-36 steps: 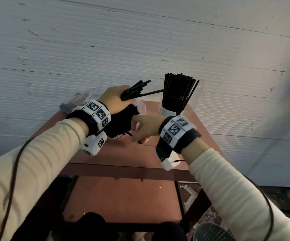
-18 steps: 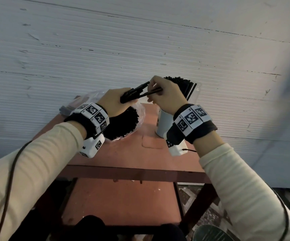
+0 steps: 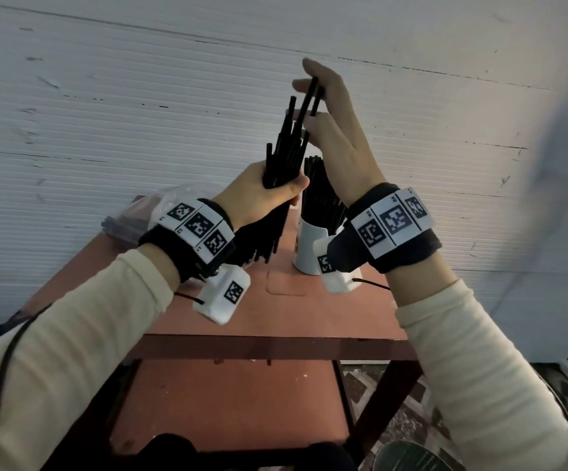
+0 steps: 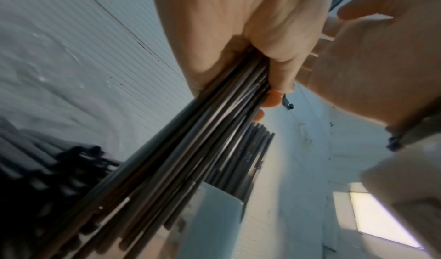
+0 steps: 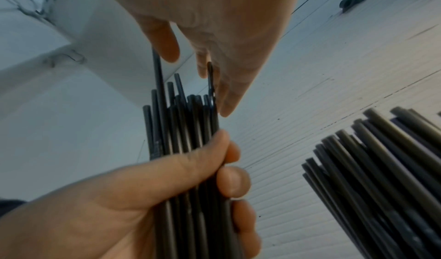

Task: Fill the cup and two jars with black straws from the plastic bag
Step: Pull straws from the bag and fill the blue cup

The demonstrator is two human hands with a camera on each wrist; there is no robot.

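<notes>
The straws (image 3: 284, 154) stand nearly upright in the left hand (image 3: 262, 195), its grip wrapped round their middle. The right hand (image 3: 337, 130), fingers straight, touches their uneven tops, with the cup (image 3: 310, 246) just below it.

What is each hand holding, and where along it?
Left hand grips the straw bundle around its middle; right hand touches the upper tips with straight fingers, gripping nothing.

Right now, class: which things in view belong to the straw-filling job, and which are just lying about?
Job:
- bundle of thin black plastic straws, gripped by left hand
- right hand, touching the tips
- white cup of straws
- clear plastic bag

Lying about:
- reddish-brown table
- white ribbed wall
</notes>
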